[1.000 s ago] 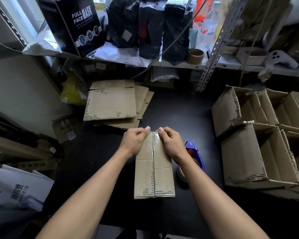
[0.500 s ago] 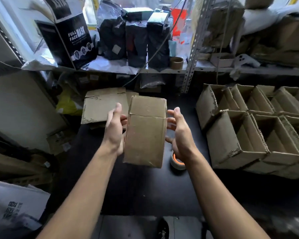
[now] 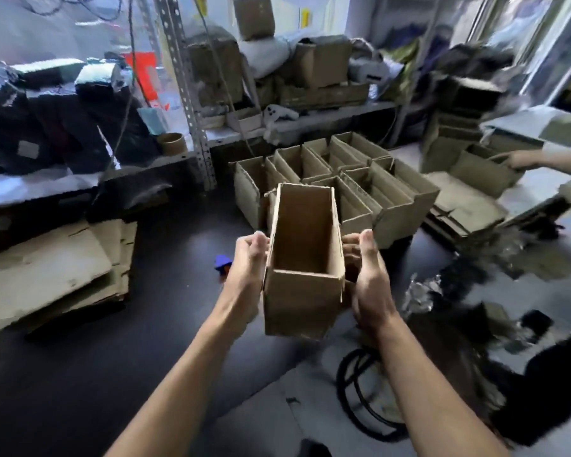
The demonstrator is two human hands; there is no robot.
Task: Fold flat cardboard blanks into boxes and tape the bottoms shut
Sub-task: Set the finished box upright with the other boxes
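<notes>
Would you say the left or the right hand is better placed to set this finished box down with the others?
Probably the right hand: the open boxes stand ahead on its side of the held box; the left hand is on the far side.

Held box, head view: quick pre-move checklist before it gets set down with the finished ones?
1. Box held on both sides: ok. Left hand grips its left wall, right hand its right wall.
2. Open end faces the camera, interior bare: ok.
3. Bottom tape seated: cannot tell, the bottom faces away.
4. Box clear of the table: ok, it is held in the air.
5. Free spot in the group of finished boxes: cannot tell, the held box hides the near edge.
6. Tape dispenser out of the way: ok, it lies left of the left hand.
</notes>
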